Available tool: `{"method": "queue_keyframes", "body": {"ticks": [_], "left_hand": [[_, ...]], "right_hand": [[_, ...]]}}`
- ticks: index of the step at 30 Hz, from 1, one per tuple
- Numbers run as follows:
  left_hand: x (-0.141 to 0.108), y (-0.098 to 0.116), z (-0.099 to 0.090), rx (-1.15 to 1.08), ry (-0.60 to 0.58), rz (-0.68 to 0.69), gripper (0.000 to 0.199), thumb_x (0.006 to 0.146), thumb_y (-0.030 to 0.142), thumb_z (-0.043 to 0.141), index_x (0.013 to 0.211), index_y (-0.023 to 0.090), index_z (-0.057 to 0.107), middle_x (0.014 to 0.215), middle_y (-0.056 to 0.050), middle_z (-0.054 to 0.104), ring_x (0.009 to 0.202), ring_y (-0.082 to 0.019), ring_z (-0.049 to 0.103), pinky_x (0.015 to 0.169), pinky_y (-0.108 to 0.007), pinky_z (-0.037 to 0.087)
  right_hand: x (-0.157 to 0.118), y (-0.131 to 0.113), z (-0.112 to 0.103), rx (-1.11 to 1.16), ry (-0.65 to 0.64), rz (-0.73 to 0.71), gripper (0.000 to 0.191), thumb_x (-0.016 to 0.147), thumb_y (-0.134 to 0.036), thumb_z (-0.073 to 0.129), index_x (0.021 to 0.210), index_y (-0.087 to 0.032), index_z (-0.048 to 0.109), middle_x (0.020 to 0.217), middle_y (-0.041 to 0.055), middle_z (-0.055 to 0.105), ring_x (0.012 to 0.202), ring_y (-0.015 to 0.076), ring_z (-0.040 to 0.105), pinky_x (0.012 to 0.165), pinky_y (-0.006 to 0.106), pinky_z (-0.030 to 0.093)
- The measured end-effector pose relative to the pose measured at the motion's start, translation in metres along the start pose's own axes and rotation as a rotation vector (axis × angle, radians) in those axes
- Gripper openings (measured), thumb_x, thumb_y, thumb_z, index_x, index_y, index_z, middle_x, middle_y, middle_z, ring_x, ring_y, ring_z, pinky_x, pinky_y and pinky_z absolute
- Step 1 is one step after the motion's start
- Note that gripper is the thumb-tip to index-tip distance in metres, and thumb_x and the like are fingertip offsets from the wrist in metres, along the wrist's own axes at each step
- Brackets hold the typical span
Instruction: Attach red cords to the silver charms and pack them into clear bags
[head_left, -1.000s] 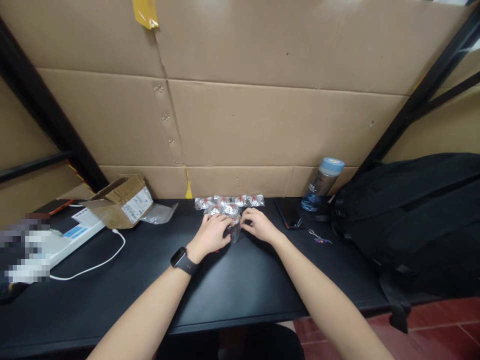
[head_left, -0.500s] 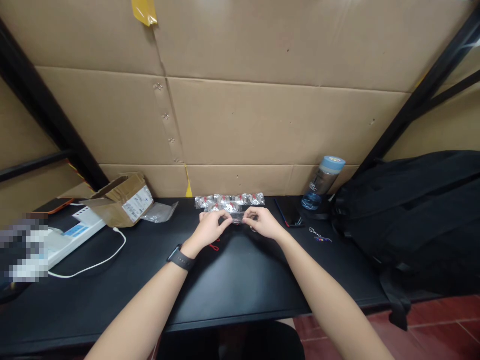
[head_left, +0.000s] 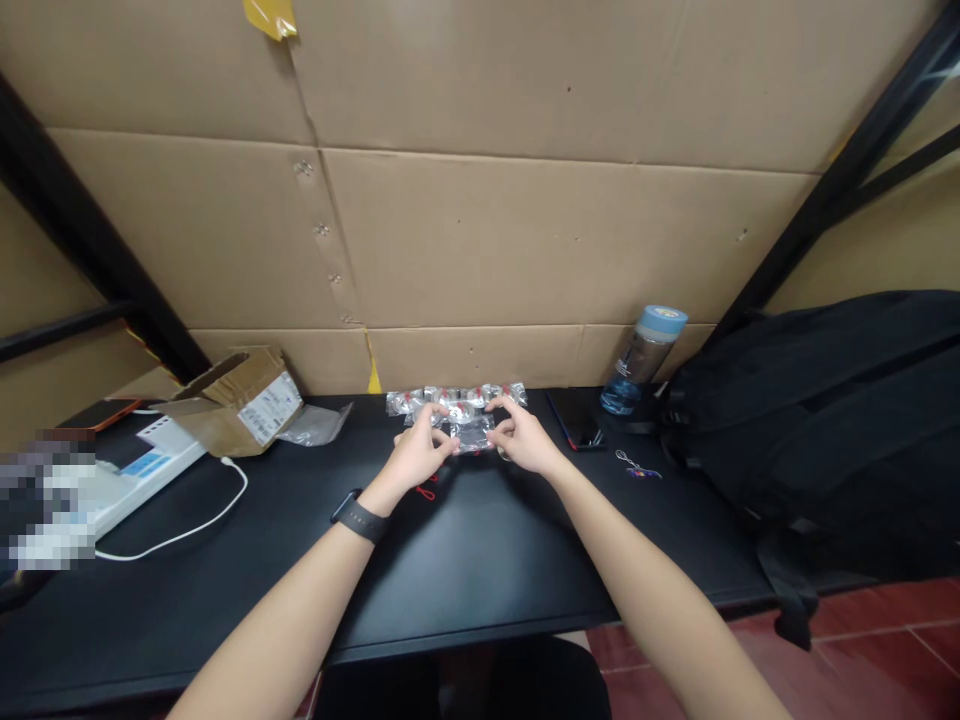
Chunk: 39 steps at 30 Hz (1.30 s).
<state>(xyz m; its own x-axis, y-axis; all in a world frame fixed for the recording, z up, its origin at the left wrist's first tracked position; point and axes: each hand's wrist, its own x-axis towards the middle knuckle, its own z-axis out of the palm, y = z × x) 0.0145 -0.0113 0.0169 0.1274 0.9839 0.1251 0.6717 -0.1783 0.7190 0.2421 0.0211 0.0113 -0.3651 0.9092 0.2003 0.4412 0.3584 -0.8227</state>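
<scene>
Between my two hands is a small clear plastic bag (head_left: 472, 433), spread out low over the table. My left hand (head_left: 420, 452), with a dark watch (head_left: 360, 516) on its wrist, grips the bag's left side near the thumb; its index finger is raised away. On the right side, my right hand (head_left: 523, 440) holds the bag in the same manner, index finger lifted. Just behind lie several clear packets (head_left: 405, 403) with round silvery items and red marks inside. A red cord loop (head_left: 426, 492) rests beside my left hand. Whatever lies under my palms is partly hidden.
To the left are an opened cardboard box (head_left: 240, 405), a crumpled plastic bag (head_left: 319, 425), a power strip (head_left: 154, 480) and a white cable (head_left: 225, 510). On the right are a phone (head_left: 577, 420), a water bottle (head_left: 641, 360), a small charm (head_left: 639, 470) and a black backpack (head_left: 825, 430).
The clear bag has turned from nearly edge-on to flatter and wider in view. My index fingers have lifted off it and spread. The camera view has shifted slightly.
</scene>
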Motion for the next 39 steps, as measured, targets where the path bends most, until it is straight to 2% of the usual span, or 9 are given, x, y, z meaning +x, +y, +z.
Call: {"method": "queue_keyframes", "body": {"ticks": [4, 11, 17, 21, 25, 29, 32, 37, 39], "left_hand": [[-0.004, 0.006, 0.001, 0.164, 0.009, 0.04, 0.033, 0.086, 0.024, 0.057, 0.118, 0.029, 0.049, 0.077, 0.007, 0.075, 0.082, -0.02, 0.07, 0.092, -0.038, 0.035], [-0.007, 0.002, 0.011, 0.408, -0.014, 0.159, 0.032, 0.096, 0.024, 0.046, 0.118, 0.032, 0.069, 0.096, -0.005, 0.074, 0.108, -0.027, 0.06, 0.093, -0.043, 0.03], [-0.012, 0.002, 0.009, 0.497, -0.012, 0.258, 0.034, 0.097, 0.05, 0.051, 0.113, 0.031, 0.074, 0.125, -0.01, 0.064, 0.122, -0.033, 0.049, 0.096, -0.048, 0.032], [-0.011, 0.0, 0.009, 0.483, -0.029, 0.293, 0.028, 0.09, 0.043, 0.064, 0.112, 0.027, 0.072, 0.125, -0.01, 0.067, 0.125, -0.034, 0.047, 0.098, -0.049, 0.031], [-0.005, -0.003, 0.01, 0.399, 0.018, 0.216, 0.018, 0.095, 0.032, 0.057, 0.103, 0.027, 0.071, 0.114, -0.007, 0.073, 0.119, -0.03, 0.055, 0.097, -0.047, 0.031], [0.0, -0.001, 0.009, 0.247, 0.034, 0.081, 0.023, 0.097, 0.04, 0.054, 0.102, 0.027, 0.072, 0.103, -0.004, 0.077, 0.102, -0.027, 0.066, 0.095, -0.043, 0.033], [0.0, 0.003, 0.006, 0.174, 0.005, 0.053, 0.025, 0.096, 0.045, 0.054, 0.098, 0.028, 0.072, 0.093, 0.0, 0.079, 0.091, -0.024, 0.07, 0.096, -0.042, 0.034], [0.003, -0.007, -0.016, 0.3, 0.119, 0.12, 0.022, 0.096, 0.032, 0.052, 0.108, 0.028, 0.07, 0.102, -0.004, 0.078, 0.109, -0.027, 0.066, 0.097, -0.043, 0.031], [0.005, -0.016, -0.03, 0.358, 0.078, 0.157, 0.021, 0.094, 0.028, 0.053, 0.105, 0.028, 0.071, 0.106, -0.005, 0.077, 0.112, -0.027, 0.064, 0.097, -0.042, 0.031]], "right_hand": [[-0.005, -0.008, 0.007, -0.309, 0.007, -0.052, 0.018, 0.09, -0.021, 0.06, 0.104, -0.026, 0.07, 0.079, -0.0007, 0.073, 0.066, 0.0144, 0.065, 0.067, 0.024, 0.047], [-0.009, -0.012, 0.013, -0.618, -0.099, -0.13, 0.032, 0.097, -0.018, 0.05, 0.114, -0.028, 0.076, 0.105, 0.0058, 0.069, 0.095, 0.0192, 0.063, 0.079, 0.027, 0.045], [-0.012, -0.016, 0.012, -0.684, -0.143, -0.265, 0.029, 0.088, -0.034, 0.07, 0.116, -0.026, 0.074, 0.123, 0.0092, 0.064, 0.114, 0.0267, 0.051, 0.094, 0.039, 0.036], [-0.01, -0.017, 0.015, -0.664, -0.142, -0.237, 0.021, 0.098, -0.028, 0.059, 0.113, -0.025, 0.074, 0.107, 0.0084, 0.073, 0.104, 0.0229, 0.056, 0.088, 0.037, 0.03], [-0.007, -0.015, 0.012, -0.555, -0.07, -0.167, 0.025, 0.103, -0.031, 0.05, 0.102, -0.024, 0.075, 0.091, 0.0047, 0.075, 0.091, 0.0196, 0.063, 0.089, 0.036, 0.03], [-0.004, -0.01, 0.008, -0.288, -0.032, -0.138, 0.017, 0.095, -0.035, 0.063, 0.104, -0.024, 0.073, 0.09, 0.0003, 0.076, 0.085, 0.0183, 0.069, 0.09, 0.034, 0.039], [0.002, 0.002, 0.002, -0.151, -0.028, -0.093, 0.025, 0.084, -0.032, 0.073, 0.107, -0.022, 0.073, 0.092, 0.002, 0.077, 0.089, 0.0206, 0.072, 0.086, 0.032, 0.047], [0.023, 0.032, -0.016, -0.098, 0.184, 0.061, 0.034, 0.081, -0.027, 0.073, 0.112, -0.015, 0.071, 0.092, 0.0071, 0.077, 0.089, 0.0228, 0.073, 0.086, 0.034, 0.052], [0.033, 0.041, -0.021, -0.081, 0.169, 0.086, 0.034, 0.084, -0.025, 0.07, 0.116, -0.014, 0.069, 0.092, 0.0082, 0.077, 0.087, 0.022, 0.072, 0.083, 0.033, 0.052]]}}
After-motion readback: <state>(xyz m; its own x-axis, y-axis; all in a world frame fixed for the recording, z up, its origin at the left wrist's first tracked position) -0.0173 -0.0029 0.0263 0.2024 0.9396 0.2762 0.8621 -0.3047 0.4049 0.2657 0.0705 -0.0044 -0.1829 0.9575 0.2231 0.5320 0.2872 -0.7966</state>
